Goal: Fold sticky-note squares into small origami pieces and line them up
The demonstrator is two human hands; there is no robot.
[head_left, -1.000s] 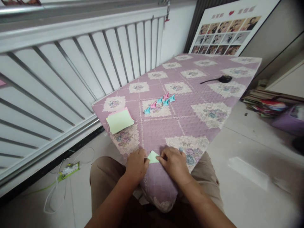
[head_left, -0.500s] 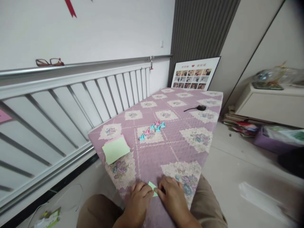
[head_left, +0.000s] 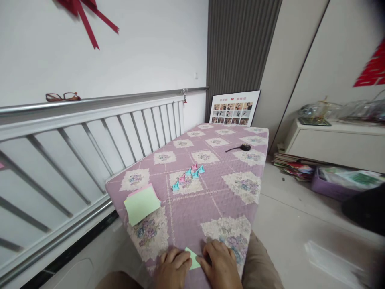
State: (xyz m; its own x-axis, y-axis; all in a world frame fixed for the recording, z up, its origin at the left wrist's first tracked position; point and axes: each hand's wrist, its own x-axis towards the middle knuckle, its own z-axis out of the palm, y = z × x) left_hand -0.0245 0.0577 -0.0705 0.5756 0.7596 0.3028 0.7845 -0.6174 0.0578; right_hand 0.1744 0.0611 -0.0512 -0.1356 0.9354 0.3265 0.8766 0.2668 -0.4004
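A small folded piece of light green paper (head_left: 193, 259) lies on the near end of the table, between my two hands. My left hand (head_left: 173, 268) has its bent fingers close together on the paper's left side. On the other side my right hand (head_left: 221, 264) grips the paper, thumb at its edge and fingers curled. Farther left rests a stack of green paper sheets (head_left: 141, 206), with pink showing beneath its back edge. Several small folded blue and pink paper pieces (head_left: 189, 173) sit in a loose group mid-table.
A purple floral tablecloth (head_left: 192, 214) covers the table. Toward its far right lies a round black object (head_left: 246, 147) with a thin tail. A white radiator (head_left: 129, 136) runs along the left. A framed photo board (head_left: 234, 108) leans behind the far end.
The view has tilted up, so the table and hands appear lower. Both hands stay at the green paper, with little visible change in their grip.
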